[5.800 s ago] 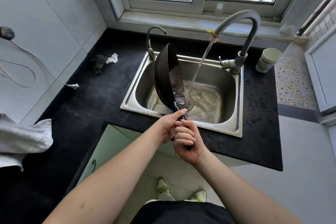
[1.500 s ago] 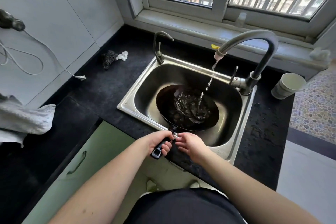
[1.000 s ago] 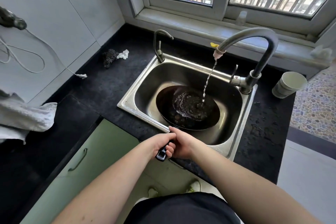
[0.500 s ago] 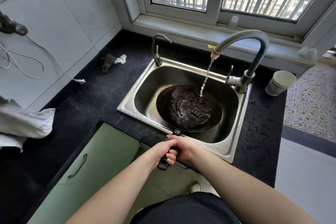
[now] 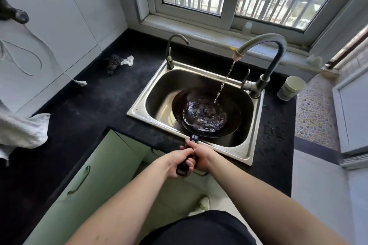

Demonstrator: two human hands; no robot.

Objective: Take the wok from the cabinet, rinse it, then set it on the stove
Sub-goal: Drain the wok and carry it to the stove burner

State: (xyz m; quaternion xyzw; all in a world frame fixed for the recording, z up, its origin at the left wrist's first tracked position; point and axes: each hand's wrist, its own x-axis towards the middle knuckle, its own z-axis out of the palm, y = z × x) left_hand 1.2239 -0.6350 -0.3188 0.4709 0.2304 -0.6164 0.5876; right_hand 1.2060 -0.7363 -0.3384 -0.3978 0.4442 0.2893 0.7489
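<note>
A black wok (image 5: 235, 125) lies level in the steel sink (image 5: 253, 145), with rippling water pooled in its bowl. A thin stream falls into it from the tall grey faucet (image 5: 266, 45). The wok's dark handle sticks out over the sink's near rim. My left hand (image 5: 177, 162) is wrapped around the end of that handle. My right hand (image 5: 201, 155) grips the handle just ahead of it, close to the rim. The stove is out of sight.
A black counter (image 5: 89, 109) surrounds the sink. On it lie a dark scrubber (image 5: 113, 62) with a white scrap, a white cable plug (image 5: 80, 82) and a grey cloth (image 5: 22, 131). A pale cup (image 5: 291, 87) stands right of the faucet. Green cabinet doors (image 5: 95, 169) sit below.
The wok went from standing on edge under a strong stream to lying flat and filling. Over the last second the flow thinned and both hands closed together on the handle.
</note>
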